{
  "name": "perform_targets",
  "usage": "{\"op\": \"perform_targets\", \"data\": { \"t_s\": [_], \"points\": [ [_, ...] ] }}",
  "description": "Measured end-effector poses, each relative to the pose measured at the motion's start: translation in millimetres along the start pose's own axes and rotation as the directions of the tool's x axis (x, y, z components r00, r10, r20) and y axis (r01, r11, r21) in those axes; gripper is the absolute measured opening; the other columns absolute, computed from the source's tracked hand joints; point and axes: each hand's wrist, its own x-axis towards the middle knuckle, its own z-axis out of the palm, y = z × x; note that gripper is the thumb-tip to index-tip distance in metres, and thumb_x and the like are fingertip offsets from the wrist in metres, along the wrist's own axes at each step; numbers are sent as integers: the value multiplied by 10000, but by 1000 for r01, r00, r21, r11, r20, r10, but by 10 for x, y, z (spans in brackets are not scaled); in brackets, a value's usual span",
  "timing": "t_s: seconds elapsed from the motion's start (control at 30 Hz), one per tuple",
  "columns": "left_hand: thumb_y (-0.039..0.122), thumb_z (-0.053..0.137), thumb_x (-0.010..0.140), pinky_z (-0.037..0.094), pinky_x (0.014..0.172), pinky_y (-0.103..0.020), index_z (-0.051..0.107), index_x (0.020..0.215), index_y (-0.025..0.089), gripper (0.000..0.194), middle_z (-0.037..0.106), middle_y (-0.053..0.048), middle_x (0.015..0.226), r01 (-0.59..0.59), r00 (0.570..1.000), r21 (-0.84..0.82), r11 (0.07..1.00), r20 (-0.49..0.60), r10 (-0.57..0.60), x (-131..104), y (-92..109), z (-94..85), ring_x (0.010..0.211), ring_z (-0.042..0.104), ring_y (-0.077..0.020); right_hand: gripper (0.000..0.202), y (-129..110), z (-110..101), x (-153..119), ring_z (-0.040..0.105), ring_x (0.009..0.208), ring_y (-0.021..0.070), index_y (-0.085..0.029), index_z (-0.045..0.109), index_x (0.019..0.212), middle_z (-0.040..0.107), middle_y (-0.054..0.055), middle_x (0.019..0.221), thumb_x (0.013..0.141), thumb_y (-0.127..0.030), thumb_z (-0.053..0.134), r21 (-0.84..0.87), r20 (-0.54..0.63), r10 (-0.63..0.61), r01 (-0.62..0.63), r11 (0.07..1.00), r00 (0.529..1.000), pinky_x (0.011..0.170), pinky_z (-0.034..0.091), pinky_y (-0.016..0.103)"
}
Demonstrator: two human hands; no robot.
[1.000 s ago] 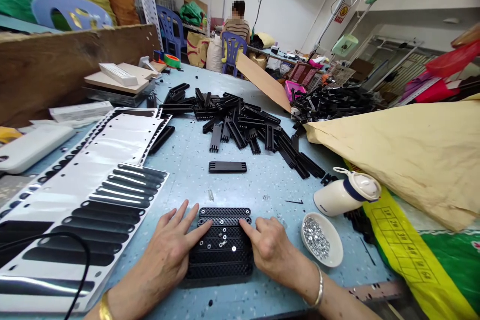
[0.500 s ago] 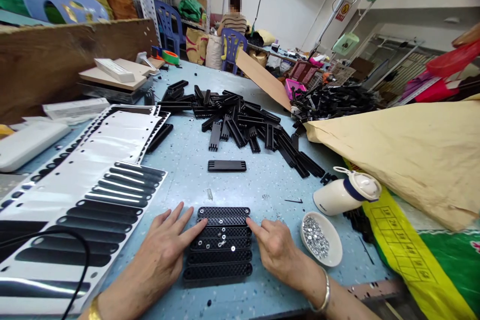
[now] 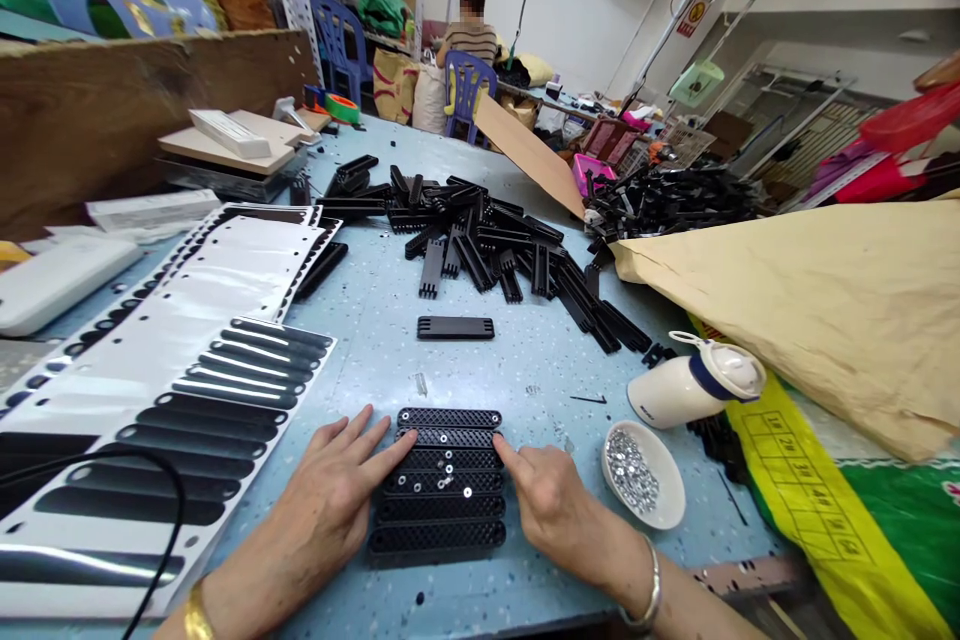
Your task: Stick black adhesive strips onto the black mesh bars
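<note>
Several black textured plastic strips [image 3: 439, 508] lie side by side in front of me, with small silver metal rings [image 3: 448, 469] scattered over the middle ones. My left hand [image 3: 330, 490] rests at their left side, fingers spread, its index fingertip on the left end of the second strip from the far side. From the right, my right hand [image 3: 551, 500] points its index finger onto that strip's right end. Its other fingers are curled under, and I see nothing held in either hand. A white bowl [image 3: 670, 505] of silver metal pieces [image 3: 631, 470] stands right of my right hand.
One black slotted piece [image 3: 455, 328] lies beyond the strips, before a heap of similar pieces [image 3: 472, 230]. Sheets of black strip-shaped stickers [image 3: 202, 430] cover the left side. A cream bottle [image 3: 675, 390] lies tilted at right. A person [image 3: 471, 35] sits far back.
The view has shifted very slightly. Both index fingertips stay on the ends of the same strip, and the rings look unmoved.
</note>
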Motion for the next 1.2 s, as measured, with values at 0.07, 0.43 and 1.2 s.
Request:
{"op": "perform_targets", "data": {
  "t_s": [0.07,0.43,1.2],
  "points": [
    [-3,397,783,447,966,-536,465,1406,273,685,590,-114,1347,10,1000,-14,1000,20,-10,-6,4,4,1261,519,-324,595,4,-34,-1,539,653,221,31,414,1368,632,128,781,780,24,319,-115,76,-48,57,992,996,576,446,375],
    [-55,381,741,448,950,-536,523,1345,245,688,636,-109,1265,32,998,92,995,55,-37,-7,61,-166,1227,532,-322,669,52,66,-68,515,668,216,-3,344,1411,613,101,795,744,40,336,-87,51,-73,77,993,996,596,408,368],
    [-36,447,692,365,1006,-625,602,1249,221,633,528,-139,1388,-32,997,21,999,65,31,367,352,-123,1343,377,-399,432,-334,-174,394,531,672,202,-122,599,1189,610,86,794,807,-18,428,-76,179,-29,43,996,983,595,406,328]
  ]
}}
